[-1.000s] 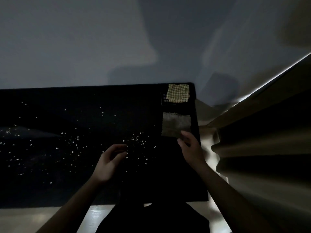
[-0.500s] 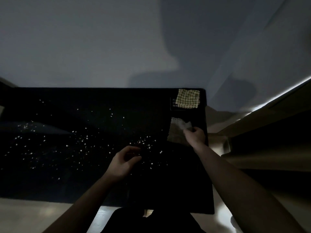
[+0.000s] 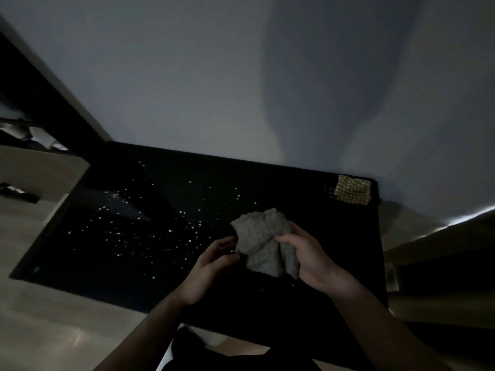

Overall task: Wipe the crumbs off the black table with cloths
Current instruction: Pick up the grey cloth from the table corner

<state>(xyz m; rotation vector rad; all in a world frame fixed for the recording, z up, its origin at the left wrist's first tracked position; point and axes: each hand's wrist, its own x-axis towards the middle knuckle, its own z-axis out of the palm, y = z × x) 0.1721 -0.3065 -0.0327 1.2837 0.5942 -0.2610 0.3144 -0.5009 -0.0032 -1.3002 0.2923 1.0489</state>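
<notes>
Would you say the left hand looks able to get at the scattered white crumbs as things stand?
Probably yes: the left hand hovers by the white crumbs on the black table, with nothing between, and only touches the crumpled grey cloth gripped by the right hand.

Dim room. Plain pale wall (image 3: 187,76) fills upper view, broad soft shadows across it. Light wood-tone floor (image 3: 53,330) at lower left. Pale cabinet-like block (image 3: 34,170) at left edge, dark upright panel (image 3: 34,97) behind it. Bright light strip (image 3: 466,218) at right edge.
</notes>
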